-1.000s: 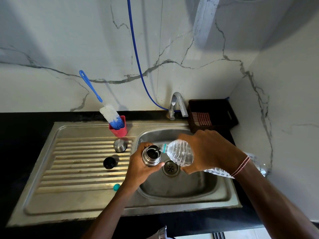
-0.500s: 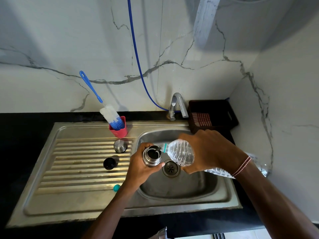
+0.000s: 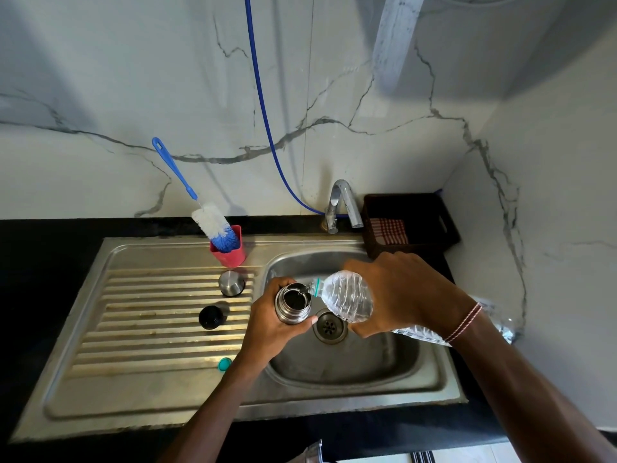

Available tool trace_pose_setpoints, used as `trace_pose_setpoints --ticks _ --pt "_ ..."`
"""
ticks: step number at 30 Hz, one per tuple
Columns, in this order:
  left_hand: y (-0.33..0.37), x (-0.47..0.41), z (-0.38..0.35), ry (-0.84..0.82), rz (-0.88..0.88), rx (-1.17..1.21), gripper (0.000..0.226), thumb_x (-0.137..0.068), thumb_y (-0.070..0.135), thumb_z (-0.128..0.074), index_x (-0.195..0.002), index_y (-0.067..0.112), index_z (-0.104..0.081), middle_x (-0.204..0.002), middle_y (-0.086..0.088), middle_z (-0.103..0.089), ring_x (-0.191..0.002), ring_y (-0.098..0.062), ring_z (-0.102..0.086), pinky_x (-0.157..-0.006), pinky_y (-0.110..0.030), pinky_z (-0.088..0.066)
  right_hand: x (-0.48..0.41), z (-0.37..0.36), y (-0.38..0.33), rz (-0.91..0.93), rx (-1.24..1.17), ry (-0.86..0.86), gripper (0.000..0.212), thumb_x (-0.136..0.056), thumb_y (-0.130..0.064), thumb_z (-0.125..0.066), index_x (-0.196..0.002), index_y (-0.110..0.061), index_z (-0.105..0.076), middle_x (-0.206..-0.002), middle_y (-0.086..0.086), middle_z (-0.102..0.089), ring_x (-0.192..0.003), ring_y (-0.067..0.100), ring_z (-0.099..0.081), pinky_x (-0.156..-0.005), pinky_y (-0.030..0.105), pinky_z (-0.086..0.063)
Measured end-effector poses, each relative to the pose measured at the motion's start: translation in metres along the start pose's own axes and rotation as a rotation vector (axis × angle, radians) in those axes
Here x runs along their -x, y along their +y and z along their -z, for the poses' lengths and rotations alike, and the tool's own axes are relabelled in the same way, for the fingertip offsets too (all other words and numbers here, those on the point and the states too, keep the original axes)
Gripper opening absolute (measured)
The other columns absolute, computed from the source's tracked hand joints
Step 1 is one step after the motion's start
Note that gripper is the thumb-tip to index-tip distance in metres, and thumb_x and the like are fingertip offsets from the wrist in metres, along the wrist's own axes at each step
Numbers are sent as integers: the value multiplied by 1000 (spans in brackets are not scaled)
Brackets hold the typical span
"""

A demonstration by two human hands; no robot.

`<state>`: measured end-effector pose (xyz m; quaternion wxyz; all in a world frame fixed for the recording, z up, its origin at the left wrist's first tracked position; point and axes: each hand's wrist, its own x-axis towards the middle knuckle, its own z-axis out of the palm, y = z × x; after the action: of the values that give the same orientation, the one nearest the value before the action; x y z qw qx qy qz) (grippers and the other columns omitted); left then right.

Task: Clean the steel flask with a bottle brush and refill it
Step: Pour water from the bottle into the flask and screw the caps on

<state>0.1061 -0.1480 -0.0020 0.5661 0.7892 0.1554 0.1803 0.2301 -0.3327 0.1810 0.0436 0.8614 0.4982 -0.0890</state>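
Pouring over the sink: right grip clasps tilted plastic bottle, mouth at steel flask rim; left grip clasps flask.

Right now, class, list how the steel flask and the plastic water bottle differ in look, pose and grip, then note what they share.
The steel flask is opaque metal; the plastic water bottle is clear and crinkled. The flask stands roughly upright, while the bottle is tipped, its neck down toward the flask's mouth. The left hand grips the flask; the right hand grips the bottle. Both are uncapped and held over the sink.
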Motion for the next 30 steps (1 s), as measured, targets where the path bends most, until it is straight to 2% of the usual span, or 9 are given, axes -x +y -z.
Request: trace_pose_setpoints --ticks 6,11,14,20,26,30 --pt "1 1 1 0 -22 -7 65 -65 16 -98 -115 21 -57 -102 14 -68 -94 -12 -69 -81 -16 -51 -2 -2 0 -10 4 -12 92 -60 -79 -70 -138 -37 -47 -105 -3 -72 -91 24 -69 -81 33 -54" --pt "0 1 1 -3 -23 -4 66 -65 18 -98 -116 21 -57 -103 14 -69 -96 -13 -70 -82 -17 -51 -1 -1 -1 2 15 -3 90 -61 -79 -71 -138 -37 -49 -105 -2 -72 -93 24 -69 -79 33 -51" --pt "-3 0 0 -8 -13 6 66 -65 20 -98 -117 23 -57 -101 11 -69 -88 -13 -70 -77 -22 -53 -1 0 -1 -4 10 -6 91 -61 -79 -70 -139 -38 -47 -105 -2 -72 -93 24 -69 -81 33 -52" --pt "-5 2 0 -4 -29 2 66 -64 18 -98 -117 20 -57 -101 15 -69 -92 -12 -70 -80 -18 -51 0 1 -1 -7 14 -5 92 -61 -80 -69 -139 -37 -47 -107 -3 -72 -94 24 -69 -83 34 -53" --pt "-9 2 -1 -12 -24 11 67 -66 25 -98 -118 25 -57 -100 10 -69 -84 -14 -70 -69 -26 -55 1 2 -2 4 15 -1 91 -63 -79 -72 -140 -36 -48 -109 -4 -72 -94 21 -69 -82 31 -51" --pt "-10 2 -2 -28 -13 18 67 -67 30 -97 -119 27 -55 -99 8 -69 -75 -13 -68 -61 -25 -52 3 4 -3 1 17 0 91 -63 -77 -72 -140 -36 -48 -110 -5 -72 -96 22 -69 -84 33 -51"
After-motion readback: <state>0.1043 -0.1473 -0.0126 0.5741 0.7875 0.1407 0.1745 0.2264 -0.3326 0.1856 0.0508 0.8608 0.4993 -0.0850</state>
